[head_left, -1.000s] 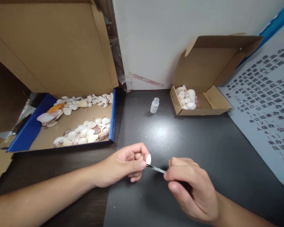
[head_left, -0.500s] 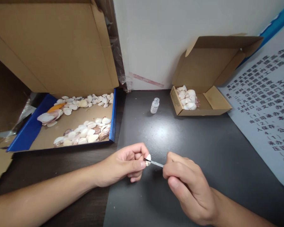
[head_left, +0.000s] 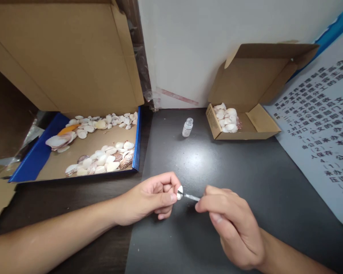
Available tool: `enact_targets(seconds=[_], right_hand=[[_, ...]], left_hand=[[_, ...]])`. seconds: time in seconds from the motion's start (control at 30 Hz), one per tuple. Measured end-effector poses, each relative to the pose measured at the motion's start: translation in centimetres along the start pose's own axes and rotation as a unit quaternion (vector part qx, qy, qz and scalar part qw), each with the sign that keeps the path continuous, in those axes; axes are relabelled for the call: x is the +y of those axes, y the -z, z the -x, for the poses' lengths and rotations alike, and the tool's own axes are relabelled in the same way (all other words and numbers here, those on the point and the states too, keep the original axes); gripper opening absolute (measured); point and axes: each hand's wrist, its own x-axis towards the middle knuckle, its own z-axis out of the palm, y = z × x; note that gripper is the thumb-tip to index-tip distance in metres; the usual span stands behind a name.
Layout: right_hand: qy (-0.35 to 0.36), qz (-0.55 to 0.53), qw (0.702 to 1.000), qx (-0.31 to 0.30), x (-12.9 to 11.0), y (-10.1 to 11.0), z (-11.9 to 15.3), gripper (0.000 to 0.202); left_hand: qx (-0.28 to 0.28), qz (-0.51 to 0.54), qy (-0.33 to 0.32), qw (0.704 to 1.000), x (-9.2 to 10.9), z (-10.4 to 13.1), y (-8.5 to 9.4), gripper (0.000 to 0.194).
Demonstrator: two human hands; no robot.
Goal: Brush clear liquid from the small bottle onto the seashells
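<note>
Between thumb and forefinger, my left hand (head_left: 157, 196) pinches a small white shell (head_left: 180, 193) above the dark mat. My right hand (head_left: 231, 224) grips a thin, pale brush (head_left: 191, 197), whose dark tip touches the shell's face. Farther back on the mat stands a small glass bottle (head_left: 187, 128), upright and without a cap. Fingers cover the left edge of the shell and the right end of the brush.
At the left, a large open blue box (head_left: 135, 148) holds many shells in two groups. A smaller open cardboard box (head_left: 247, 135) with white shells sits at the back right. Printed sheeting (head_left: 317, 152) lies along the right side.
My right hand has moved slightly to the right, and the brush tip has shifted right across the shell. My left hand has barely moved.
</note>
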Motion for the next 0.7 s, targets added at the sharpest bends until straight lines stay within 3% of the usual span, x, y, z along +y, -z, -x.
enact_targets(seconds=[0.17,0.33,0.47,0.7], right_hand=[[-0.034,0.012,0.999,0.020,-0.09,0.01,-0.11,0.022],[0.022,-0.005,1.000,-0.003,-0.07,0.00,-0.28,0.021],[-0.010,0.004,0.999,0.033,0.04,0.01,-0.04,0.023],[0.029,-0.006,0.999,0.019,-0.08,-0.01,-0.12,0.018]], left_hand=[[-0.003,-0.001,-0.004,1.000,0.03,0.03,0.00,0.024],[0.001,-0.007,-0.007,1.000,0.04,0.08,0.03,0.024],[-0.004,-0.014,-0.007,1.000,0.06,0.08,0.06,0.024],[-0.005,-0.011,-0.012,1.000,-0.05,0.00,0.16,0.024]])
